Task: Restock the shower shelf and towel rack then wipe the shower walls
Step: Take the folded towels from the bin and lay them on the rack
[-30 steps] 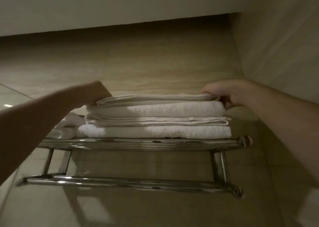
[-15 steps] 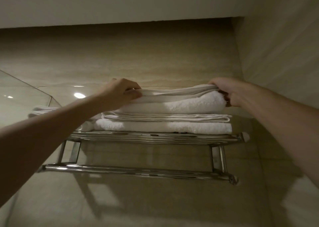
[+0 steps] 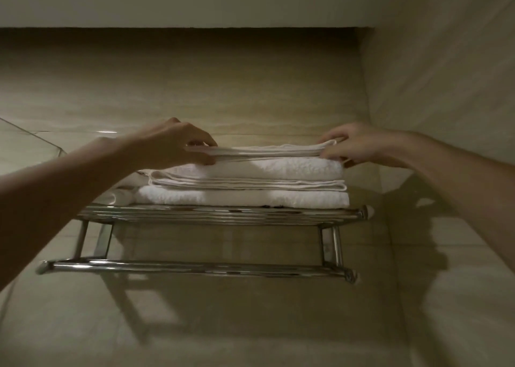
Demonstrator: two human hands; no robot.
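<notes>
With left hand [image 3: 178,143], right hand [image 3: 359,146] fingers clamped on top towel [image 3: 267,151] ends, lay level, flush atop stack [image 3: 250,198] on towel rack [image 3: 223,215].

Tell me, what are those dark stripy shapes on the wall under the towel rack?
Head view: they are shadows of the towel rack and the right arm on the tiled wall, likely lit from above. Head view: dim overall, with a small glint beside the left hand holding the top towel.
</notes>
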